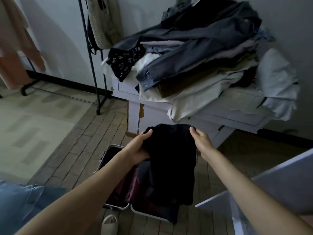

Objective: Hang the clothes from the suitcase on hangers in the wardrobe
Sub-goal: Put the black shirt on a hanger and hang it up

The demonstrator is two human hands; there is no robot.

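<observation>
I have both hands on a black garment (171, 160), held up over the open suitcase (116, 205) on the floor. My left hand (140, 146) grips its upper left edge with fingers curled round the fabric; my right hand (201, 141) holds the upper right edge, fingers bent over the top, though how firmly it pinches I cannot tell. The hands are apart, spreading the top of the garment between them, and its lower part hangs down into the suitcase.

I judge the task to be at an early or middle stage. The suitcase still holds dark and reddish clothes beneath the one I hold. No hanger is in either hand, and none is visible near me. A clothes rack (91, 61) stands to the left by the wall with a pale bag (103, 24) and a pinkish garment (15, 44) on it. The desk (220, 106) ahead carries a large pile of clothes (194, 53), which may or may not belong to this job. What remains: find a hanger, fit this piece, hang it, then work through the rest.
</observation>
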